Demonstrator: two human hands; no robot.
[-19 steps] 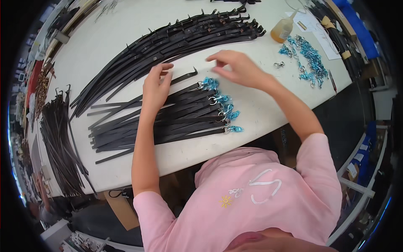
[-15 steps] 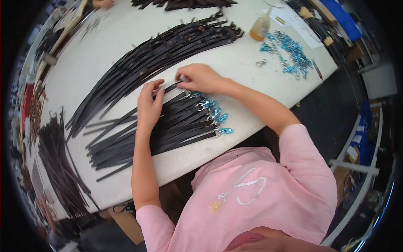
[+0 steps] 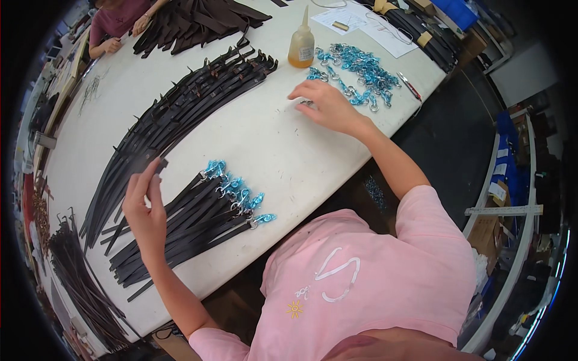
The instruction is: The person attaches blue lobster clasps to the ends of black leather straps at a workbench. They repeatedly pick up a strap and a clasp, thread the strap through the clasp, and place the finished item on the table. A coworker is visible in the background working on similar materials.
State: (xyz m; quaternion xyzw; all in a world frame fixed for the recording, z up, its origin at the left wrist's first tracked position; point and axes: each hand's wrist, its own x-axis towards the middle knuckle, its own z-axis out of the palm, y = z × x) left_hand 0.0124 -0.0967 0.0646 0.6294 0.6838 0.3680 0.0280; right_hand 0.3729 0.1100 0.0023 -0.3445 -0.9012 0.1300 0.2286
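My left hand (image 3: 146, 210) is raised over the table's left part, its thumb and fingers pinching the end of a black strap (image 3: 161, 166). Below it lies a bundle of black straps (image 3: 192, 222), with blue-wrapped metal snap hooks (image 3: 241, 197) on rings at their right ends. Farther right, my right hand (image 3: 331, 108) hovers low over the table, thumb and fingers apart. Small silver rings (image 3: 308, 103) show partly under its fingers; whether it touches them is unclear. Just beyond that hand is a pile of blue-wrapped snap hooks (image 3: 361, 69).
Across the white table (image 3: 265, 135) stretches a long bundle of black straps (image 3: 180, 114). A squeeze bottle of amber liquid (image 3: 301, 48) stands beyond my right hand. More straps lie left (image 3: 84, 277) and far back (image 3: 192, 24), where a co-worker's hand (image 3: 112, 45) rests. A red pen-like tool (image 3: 409, 86) lies right.
My right hand has left the strap and moved right to the silver rings. My left hand has moved left, keeping the strap end. The view has shifted, bringing a co-worker in.
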